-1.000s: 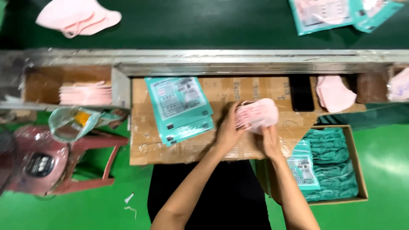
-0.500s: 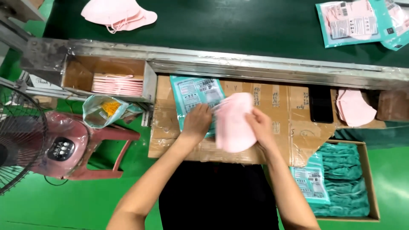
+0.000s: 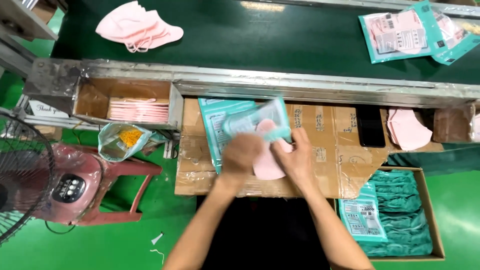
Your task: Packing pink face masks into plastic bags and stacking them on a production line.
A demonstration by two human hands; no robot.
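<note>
Nearest, the left hand (image 3: 241,156) and right hand (image 3: 296,159) meet over a cardboard sheet (image 3: 325,150), both closed on a stack of pink masks (image 3: 268,161) and a teal-edged clear pouch (image 3: 256,121) that slants up toward 11 o'clock from the masks. Motion blur hides whether the masks are already partly inside the pouch. Under the pouch, at 12 o'clock from the left hand, lies a pile of teal pouches (image 3: 214,131) with pale printed label panels; their number cannot be told.

At 4 o'clock from the hands, an open carton (image 3: 436,220) holds crumpled teal packs, with one flat labelled pouch (image 3: 361,219) leaning at its left edge. At 9 o'clock stands a red plastic stool (image 3: 107,192), and a fan (image 3: 22,175) sits at the left edge of the view.

Farther out, at 10 o'clock, a cardboard tray (image 3: 92,97) holds a row of pink masks (image 3: 138,110) on edge. At 2 o'clock, a black phone (image 3: 370,126) lies flat on the cardboard, and just beside it is another stack of pink masks (image 3: 408,128).

Beyond the metal rail (image 3: 300,85), the dark green belt (image 3: 260,35) is mostly open in the middle. One loose heap of pink masks (image 3: 136,25) lies at 11 o'clock, and two filled pouches (image 3: 405,32) overlap at 1 o'clock.
</note>
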